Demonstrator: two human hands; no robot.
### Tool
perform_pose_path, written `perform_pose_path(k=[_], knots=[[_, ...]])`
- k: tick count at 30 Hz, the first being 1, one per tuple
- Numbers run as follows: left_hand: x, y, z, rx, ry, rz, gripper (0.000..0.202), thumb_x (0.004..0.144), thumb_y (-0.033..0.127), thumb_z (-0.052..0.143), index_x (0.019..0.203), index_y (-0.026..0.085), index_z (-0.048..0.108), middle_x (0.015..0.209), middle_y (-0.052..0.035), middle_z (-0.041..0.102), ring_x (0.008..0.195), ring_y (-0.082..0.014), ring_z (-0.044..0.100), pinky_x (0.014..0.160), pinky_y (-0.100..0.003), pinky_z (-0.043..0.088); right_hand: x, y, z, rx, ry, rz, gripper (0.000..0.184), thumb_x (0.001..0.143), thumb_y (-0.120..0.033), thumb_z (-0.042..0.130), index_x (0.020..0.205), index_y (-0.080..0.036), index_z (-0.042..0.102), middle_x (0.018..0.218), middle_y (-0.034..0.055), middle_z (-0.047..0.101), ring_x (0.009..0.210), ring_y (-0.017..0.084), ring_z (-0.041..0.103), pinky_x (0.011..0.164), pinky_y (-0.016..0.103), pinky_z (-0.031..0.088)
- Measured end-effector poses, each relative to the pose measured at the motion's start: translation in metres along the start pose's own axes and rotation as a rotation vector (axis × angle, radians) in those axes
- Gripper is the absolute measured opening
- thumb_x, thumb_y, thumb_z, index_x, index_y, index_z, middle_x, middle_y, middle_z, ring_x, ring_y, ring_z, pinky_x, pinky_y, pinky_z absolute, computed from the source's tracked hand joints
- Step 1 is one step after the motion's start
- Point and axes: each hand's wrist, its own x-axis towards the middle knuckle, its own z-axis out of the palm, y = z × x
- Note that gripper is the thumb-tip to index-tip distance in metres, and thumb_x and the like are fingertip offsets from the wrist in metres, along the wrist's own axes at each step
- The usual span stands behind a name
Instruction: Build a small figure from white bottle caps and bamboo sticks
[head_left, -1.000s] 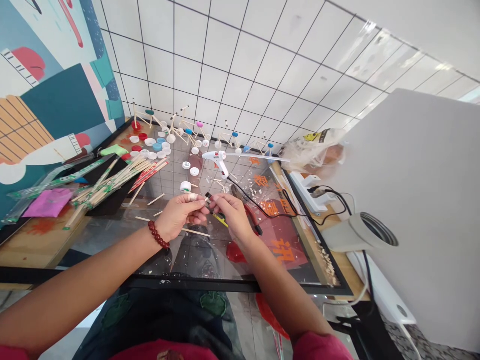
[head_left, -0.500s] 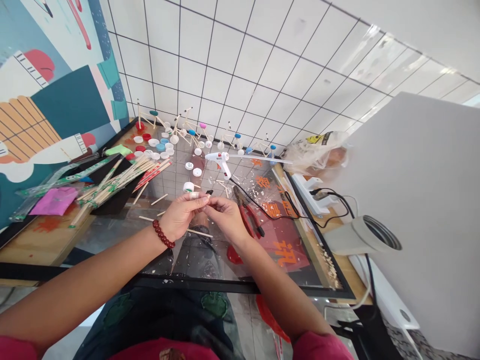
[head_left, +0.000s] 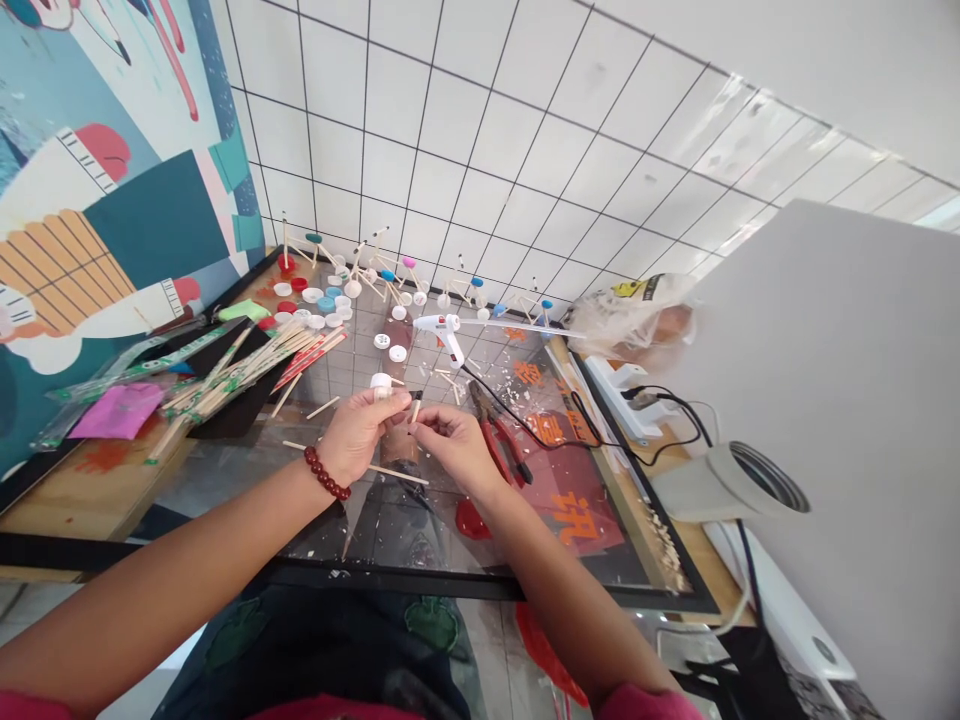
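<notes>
Above the glass tabletop, my left hand, with a dark red bead bracelet on its wrist, pinches a short wooden stick near its black end. At the stick's lower end are the closed thumb and fingertips of my right hand. How firmly each hand grips is too small to tell. Just beyond my left fingers sits a white bottle cap. A white glue gun lies farther back, its glue stick pointing right. Red-handled pliers rest beside my right hand.
Several stick-and-cap figures stand along the tiled wall. Bottle caps and a bundle of wooden sticks lie at left. A power strip, a black cord and a grey cup-shaped object are at right.
My hands have shifted slightly apart, and the short stick now shows upright between them, black end up. The view has tilted slightly; the things on the table appear unmoved.
</notes>
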Motion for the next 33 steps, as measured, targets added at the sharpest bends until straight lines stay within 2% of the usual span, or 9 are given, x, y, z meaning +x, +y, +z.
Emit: perform_pose_path(k=[5, 10, 15, 19, 23, 27, 33], knots=[[0.0002, -0.0009, -0.0014, -0.004, 0.023, -0.015, 0.03, 0.048, 0.028, 0.091, 0.065, 0.013, 0.072, 0.071, -0.0022, 0.068, 0.072, -0.0129, 0.063, 0.071, -0.025, 0.05, 0.0003, 0.0, -0.0009, 0.019, -0.007, -0.007, 0.018, 0.068, -0.034, 0.073, 0.069, -0.018, 0.066, 0.065, -0.003, 0.061, 0.058, 0.009, 0.049, 0.06, 0.023, 0.038], [0.0003, 0.0003, -0.0017, 0.005, -0.009, -0.033, 0.034, 0.049, 0.027, 0.09, 0.078, 0.014, 0.076, 0.074, -0.0015, 0.069, 0.071, -0.0121, 0.063, 0.07, -0.024, 0.05, -0.0004, 0.0, -0.0023, -0.006, -0.031, -0.01, 0.016, 0.07, -0.033, 0.071, 0.069, -0.018, 0.066, 0.064, -0.0031, 0.061, 0.059, 0.01, 0.049, 0.06, 0.023, 0.038], [-0.0002, 0.0, 0.0001, 0.032, -0.004, -0.039, 0.028, 0.047, 0.027, 0.09, 0.061, 0.011, 0.071, 0.066, -0.0036, 0.069, 0.068, -0.0129, 0.062, 0.069, -0.025, 0.05, -0.0003, 0.0015, -0.0022, 0.02, -0.032, 0.008, 0.018, 0.069, -0.034, 0.074, 0.073, -0.018, 0.067, 0.069, -0.002, 0.063, 0.063, 0.011, 0.053, 0.063, 0.023, 0.04], [-0.0015, -0.001, 0.0006, 0.055, 0.017, -0.034, 0.027, 0.046, 0.026, 0.089, 0.06, 0.011, 0.072, 0.065, -0.0036, 0.069, 0.067, -0.0122, 0.061, 0.068, -0.024, 0.049, 0.0, 0.0001, -0.0027, 0.067, -0.022, 0.007, 0.023, 0.068, -0.037, 0.077, 0.078, -0.019, 0.069, 0.074, -0.0005, 0.066, 0.068, 0.012, 0.057, 0.067, 0.024, 0.043], [-0.0012, -0.0015, -0.0004, 0.042, 0.017, -0.034, 0.028, 0.047, 0.026, 0.089, 0.062, 0.011, 0.072, 0.068, -0.0056, 0.071, 0.071, -0.0142, 0.063, 0.07, -0.026, 0.049, 0.0001, -0.0025, -0.0046, 0.064, -0.004, 0.012, 0.023, 0.071, -0.041, 0.075, 0.075, -0.018, 0.071, 0.072, 0.0008, 0.067, 0.065, 0.012, 0.056, 0.063, 0.024, 0.043], [0.0015, -0.0035, -0.0032, 0.028, 0.014, -0.055, 0.028, 0.049, 0.027, 0.089, 0.065, 0.01, 0.072, 0.069, -0.0058, 0.071, 0.069, -0.0133, 0.063, 0.068, -0.025, 0.049, -0.0002, -0.0034, -0.0046, 0.06, 0.008, 0.014, 0.024, 0.07, -0.042, 0.076, 0.073, -0.018, 0.072, 0.07, 0.0013, 0.068, 0.064, 0.012, 0.056, 0.062, 0.024, 0.042], [0.0027, -0.0054, -0.0044, 0.011, 0.017, -0.085, 0.031, 0.05, 0.023, 0.086, 0.077, 0.011, 0.076, 0.072, -0.0042, 0.071, 0.071, -0.0135, 0.063, 0.073, -0.026, 0.05, -0.0009, -0.0039, -0.0036, 0.038, 0.019, 0.023, 0.027, 0.068, -0.043, 0.078, 0.073, -0.018, 0.072, 0.067, 0.0007, 0.065, 0.062, 0.012, 0.054, 0.059, 0.024, 0.041]])
